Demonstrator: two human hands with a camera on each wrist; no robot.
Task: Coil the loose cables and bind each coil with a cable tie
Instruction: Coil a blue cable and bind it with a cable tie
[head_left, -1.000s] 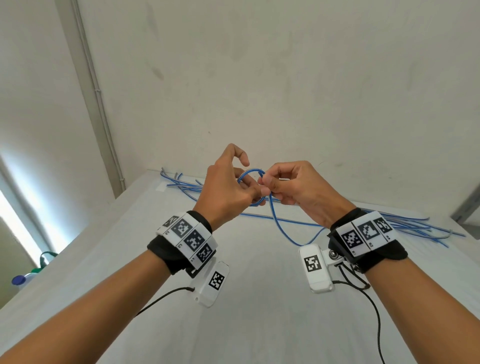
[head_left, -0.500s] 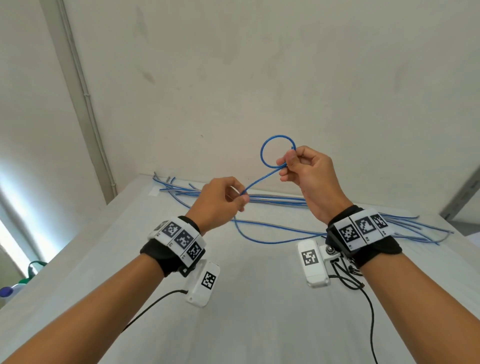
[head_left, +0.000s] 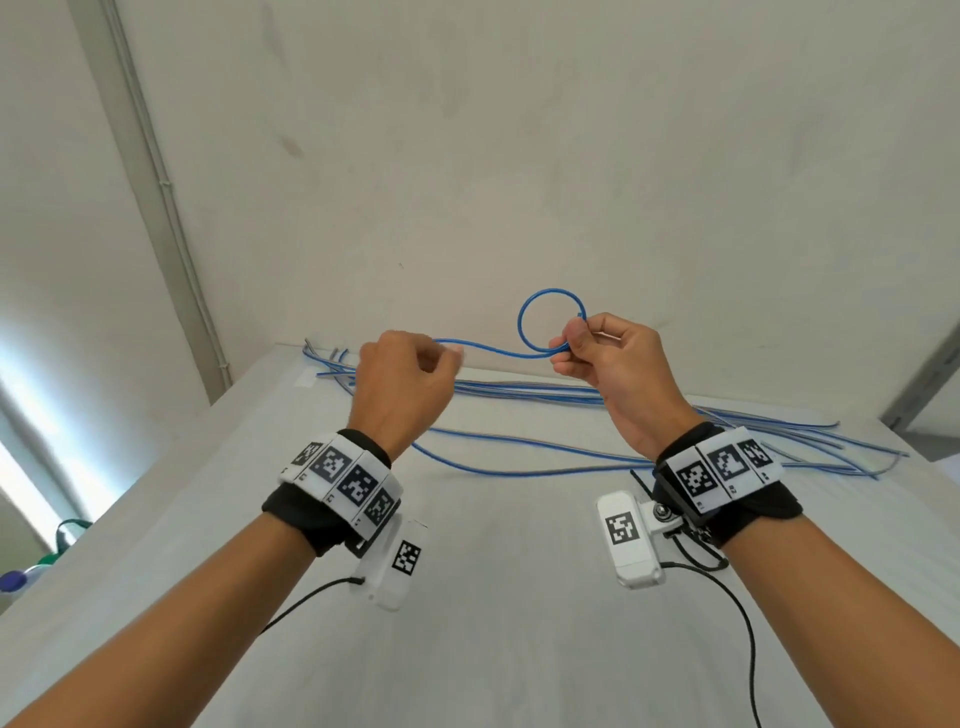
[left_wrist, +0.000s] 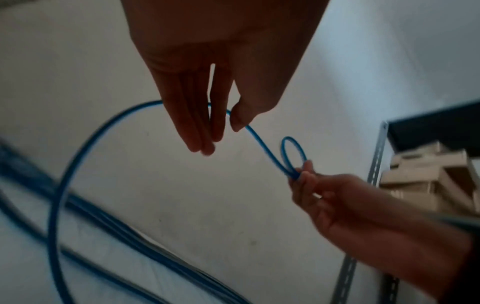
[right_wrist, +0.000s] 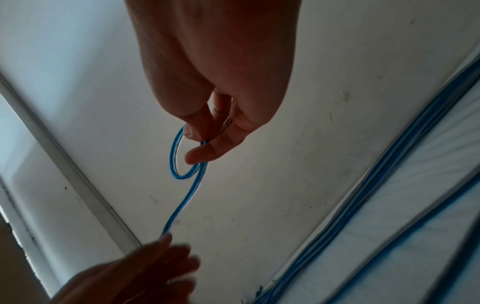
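Right hand (head_left: 613, 364) pinching small blue cable loop (head_left: 550, 325) at crossing, raised above white table (head_left: 493, 597). Left hand (head_left: 400, 384) blurred in head view; left wrist view showing thumb and fingers (left_wrist: 197, 123) pinched on same cable. Hands apart. Loose blue cables (head_left: 753, 431) along table's far edge. Metal shelving (left_wrist: 426, 164) only in left wrist view.

White table (head_left: 493, 597): blue cables (head_left: 649, 410) lie loose along its far edge, by the wall (head_left: 519, 156).
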